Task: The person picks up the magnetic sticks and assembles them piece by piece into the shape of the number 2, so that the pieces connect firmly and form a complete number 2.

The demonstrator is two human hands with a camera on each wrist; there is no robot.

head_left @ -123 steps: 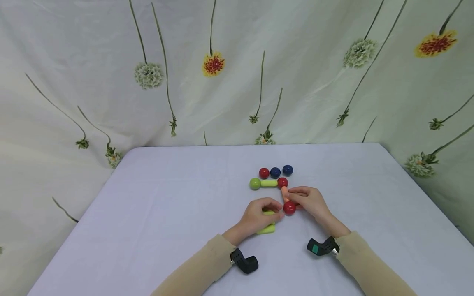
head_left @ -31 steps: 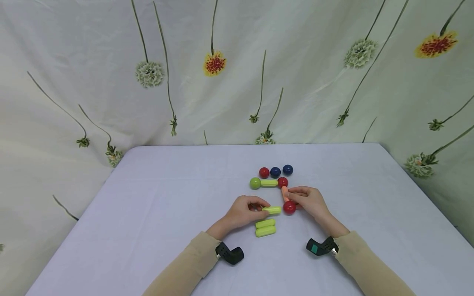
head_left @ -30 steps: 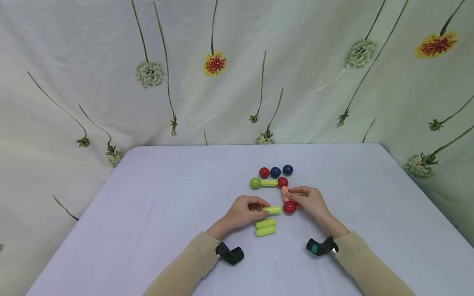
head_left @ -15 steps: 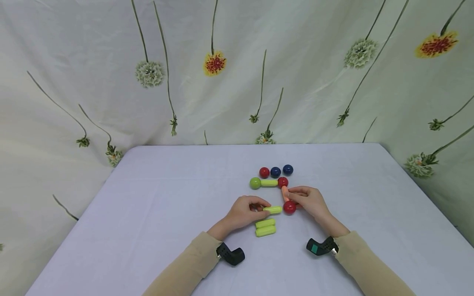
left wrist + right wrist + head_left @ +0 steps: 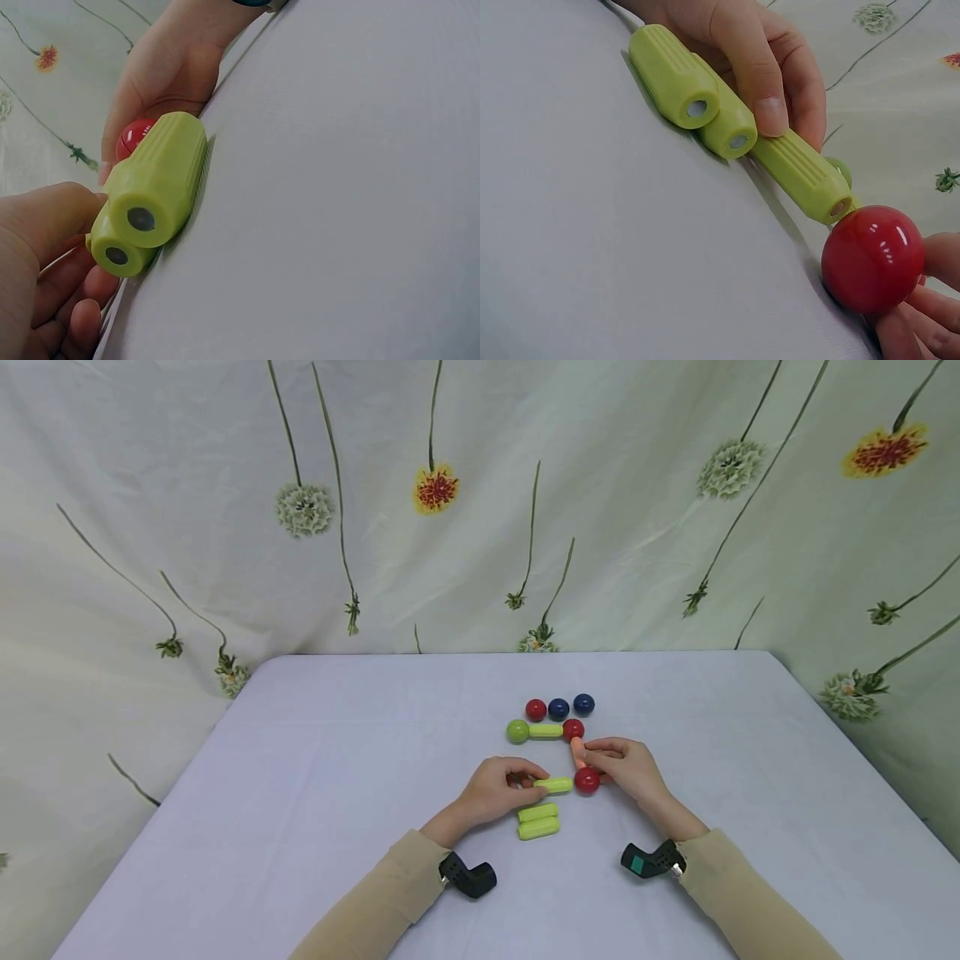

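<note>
My left hand (image 5: pixel 495 789) pinches a yellow-green magnetic rod (image 5: pixel 556 785) between thumb and fingers. The rod's right end lies very close to a red ball (image 5: pixel 587 780); whether they touch, I cannot tell. My right hand (image 5: pixel 628 768) holds an orange magnetic rod (image 5: pixel 578 752) just behind that ball, the fingers partly hiding it. At its far end the orange rod meets another red ball (image 5: pixel 573 729). From there a yellow-green rod (image 5: pixel 546 731) runs left to a green ball (image 5: pixel 517 731). In the right wrist view, the held rod (image 5: pixel 799 176) points at the near red ball (image 5: pixel 874 259).
Two loose yellow-green rods (image 5: pixel 538 821) lie side by side in front of the left hand. Behind the joined pieces sit a red ball (image 5: pixel 536 710) and two blue balls (image 5: pixel 558 709). A white cloth covers the table (image 5: pixel 337 760); a flowered curtain (image 5: pixel 630 485) hangs behind.
Since the oldest frame my left hand has drawn back left, uncovering the rod it pinches and the two loose rods. Lately that rod has edged slightly right. My right hand has stayed put.
</note>
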